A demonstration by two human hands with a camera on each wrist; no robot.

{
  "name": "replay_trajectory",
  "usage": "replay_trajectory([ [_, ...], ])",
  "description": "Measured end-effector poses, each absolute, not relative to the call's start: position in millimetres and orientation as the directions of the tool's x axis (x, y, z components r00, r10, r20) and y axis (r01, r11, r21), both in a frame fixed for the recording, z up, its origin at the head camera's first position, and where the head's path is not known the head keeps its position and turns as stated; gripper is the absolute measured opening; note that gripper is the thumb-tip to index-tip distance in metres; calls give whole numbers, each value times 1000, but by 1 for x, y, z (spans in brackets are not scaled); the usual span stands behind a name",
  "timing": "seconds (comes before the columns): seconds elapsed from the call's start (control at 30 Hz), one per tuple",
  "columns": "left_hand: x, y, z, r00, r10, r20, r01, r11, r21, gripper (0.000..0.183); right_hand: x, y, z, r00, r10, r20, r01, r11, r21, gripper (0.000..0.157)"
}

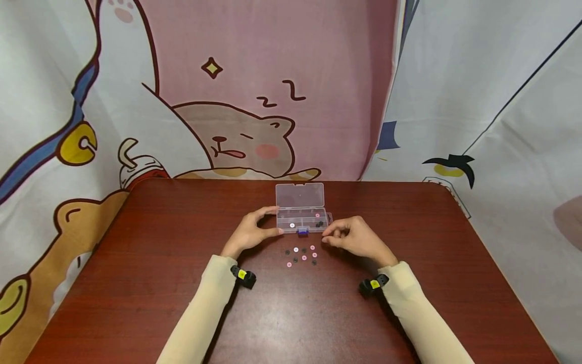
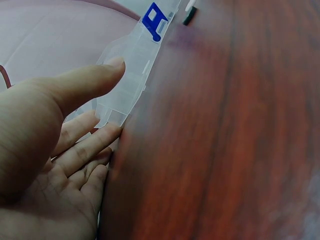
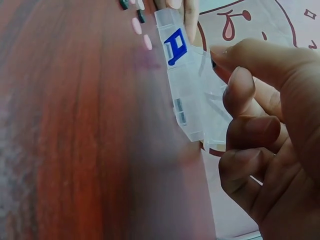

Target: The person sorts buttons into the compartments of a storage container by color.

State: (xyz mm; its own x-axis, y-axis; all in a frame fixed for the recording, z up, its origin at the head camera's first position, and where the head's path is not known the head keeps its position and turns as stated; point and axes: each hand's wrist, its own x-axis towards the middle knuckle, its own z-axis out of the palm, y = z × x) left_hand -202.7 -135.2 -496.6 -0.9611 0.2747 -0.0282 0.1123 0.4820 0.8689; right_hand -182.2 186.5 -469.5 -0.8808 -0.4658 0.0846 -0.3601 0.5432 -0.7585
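Observation:
A clear plastic compartment box [image 1: 302, 220] with a blue latch [image 1: 302, 231] stands on the table, its lid [image 1: 300, 195] tipped back. At its left end my left hand [image 1: 251, 231] grips it, thumb [image 2: 95, 82] along the front and fingers at the side and back. My right hand [image 1: 356, 236], near the box's front right corner, pinches a small dark button [image 3: 214, 64] between thumb and forefinger; most of it is hidden. Inside the box lie a white button [image 1: 292, 225], a pink button [image 1: 317, 215] and dark buttons [image 1: 320, 224].
In front of the box several loose buttons, pink [image 1: 304, 258], white [image 1: 296, 249] and black [image 1: 314, 263], are scattered on the brown table [image 1: 291, 313]. A printed cloth [image 1: 336, 91] hangs behind the table's far edge. Both wrists carry small black cameras [image 1: 247, 279].

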Motion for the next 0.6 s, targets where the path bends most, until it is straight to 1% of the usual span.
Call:
replay_trajectory([
  [0.2,-203,-136,-497,-960,280,-26,116,478,871,66,-186,183,-467,-886,-452,105,-360,525,-771,8],
  [0.43,-203,-135,-497,-962,272,-20,118,479,870,66,-190,178,-461,-895,-428,123,-348,499,-794,4],
  [0.6,-203,-136,-497,-961,276,-23,117,479,870,66,-194,174,-458,-904,-401,149,-352,499,-792,9],
])
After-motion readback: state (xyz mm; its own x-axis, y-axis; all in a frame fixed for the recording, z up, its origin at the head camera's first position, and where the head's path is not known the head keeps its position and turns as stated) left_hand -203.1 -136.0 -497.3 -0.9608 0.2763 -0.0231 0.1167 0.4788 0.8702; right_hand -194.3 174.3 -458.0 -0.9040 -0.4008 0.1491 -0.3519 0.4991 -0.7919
